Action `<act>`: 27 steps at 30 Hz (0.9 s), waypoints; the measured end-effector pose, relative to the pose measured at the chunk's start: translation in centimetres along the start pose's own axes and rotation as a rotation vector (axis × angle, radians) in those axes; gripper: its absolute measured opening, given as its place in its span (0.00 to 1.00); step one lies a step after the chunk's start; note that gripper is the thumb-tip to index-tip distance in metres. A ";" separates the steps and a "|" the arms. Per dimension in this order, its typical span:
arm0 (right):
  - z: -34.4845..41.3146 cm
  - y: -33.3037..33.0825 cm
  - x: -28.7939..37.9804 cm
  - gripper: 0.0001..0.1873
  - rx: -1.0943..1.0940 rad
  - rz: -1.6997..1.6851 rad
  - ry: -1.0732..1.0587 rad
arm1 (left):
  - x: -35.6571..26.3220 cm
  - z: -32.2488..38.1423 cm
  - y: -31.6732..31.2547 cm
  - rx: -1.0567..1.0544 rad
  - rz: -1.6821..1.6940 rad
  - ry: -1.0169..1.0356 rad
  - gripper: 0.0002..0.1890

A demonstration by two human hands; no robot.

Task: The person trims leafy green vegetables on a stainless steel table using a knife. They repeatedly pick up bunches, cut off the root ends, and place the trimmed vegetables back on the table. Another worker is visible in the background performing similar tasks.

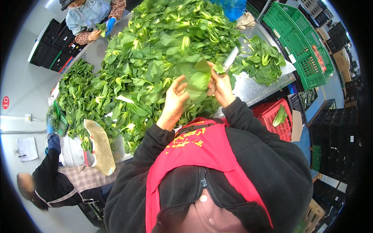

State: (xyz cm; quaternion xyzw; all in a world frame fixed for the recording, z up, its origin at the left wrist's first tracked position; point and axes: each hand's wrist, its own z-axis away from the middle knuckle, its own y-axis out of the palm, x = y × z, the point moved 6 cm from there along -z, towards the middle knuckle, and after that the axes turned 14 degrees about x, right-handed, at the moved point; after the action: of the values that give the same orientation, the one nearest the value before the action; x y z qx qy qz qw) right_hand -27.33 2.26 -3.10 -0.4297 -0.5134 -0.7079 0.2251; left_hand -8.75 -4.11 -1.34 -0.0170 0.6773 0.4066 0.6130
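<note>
Between my two hands is a head of bok choy (pixel 199 80), its leaves partly blurred. My left hand (pixel 175 97) supports it from the left, with the fingers curled at its side. In my right hand (pixel 222 87) is a knife (pixel 231 59), its broad blade pointing up and away to the right. The fingertips of that hand also touch the bok choy, and a small loose leaf (pixel 218 68) shows beside them. Behind and below my hands spreads a large heap of bok choy (pixel 151 55) on a metal table (pixel 250 90).
A smaller bok choy pile (pixel 263 62) lies to the right. Green crates (pixel 303 43) stand beyond it, and a red crate (pixel 276 116) sits by my right elbow. One co-worker (pixel 90 17) holds greens at upper left; another person (pixel 58 180) stands at lower left.
</note>
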 end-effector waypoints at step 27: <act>-24.6 6.0 -1.7 0.17 0.248 1.706 -0.185 | -17.9 22.1 -29.2 -1.030 -0.678 0.538 0.24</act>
State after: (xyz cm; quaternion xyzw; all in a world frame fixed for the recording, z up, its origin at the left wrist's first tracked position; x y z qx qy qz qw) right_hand -31.14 -22.81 -3.92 -0.6962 -0.1057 -0.1985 0.6817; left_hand 28.97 -19.49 0.06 -0.6197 0.4832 0.4442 0.4303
